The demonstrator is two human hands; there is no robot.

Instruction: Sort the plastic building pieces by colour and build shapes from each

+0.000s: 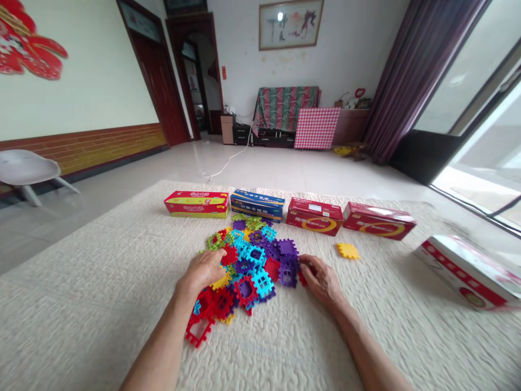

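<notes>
A heap of plastic interlocking building blocks (254,255) in red, purple, light blue, green and yellow lies on the pale quilted cover. At the heap's left side is my left hand (205,269), its fingers closed at the edge of a solid red block (230,254); its lower fingers are partly hidden. A yellow block (222,280) shows just beneath it. On the right side, my right hand (319,278) has thumb and fingers around another red block (302,278), mostly covered by the hand. Beside its fingertips lies a purple window-shaped block (288,275).
Behind the heap stand a red-and-yellow box (196,205), a blue box (257,206) and two dark red boxes (314,216). A single yellow block (348,250) lies apart on the right. Further right is a white-and-red box (468,271). A white chair (30,167) stands at far left.
</notes>
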